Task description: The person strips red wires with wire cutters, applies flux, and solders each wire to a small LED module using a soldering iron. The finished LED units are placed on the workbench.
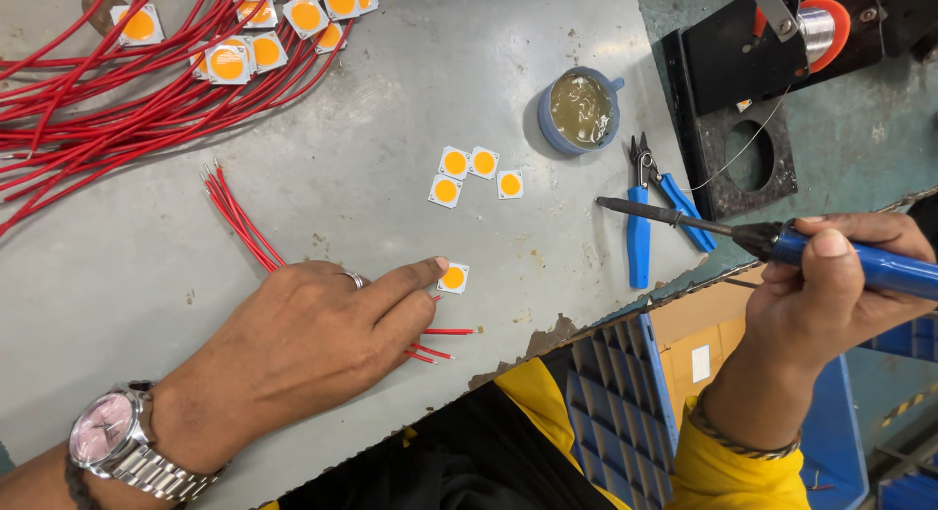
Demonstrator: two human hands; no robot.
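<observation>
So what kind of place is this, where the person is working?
Probably an electronics workbench for soldering. The right hand holds a blue soldering iron, the left hand touches a small square LED chip, and red wires lie on the table.

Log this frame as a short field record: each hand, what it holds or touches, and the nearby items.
left hand: fingertip on a square LED chip, red wires beneath
right hand: grips blue soldering iron, tip above the pliers
bench: three loose chips, flux tin, blue pliers
upper left: red wire bundle with chips attached
</observation>
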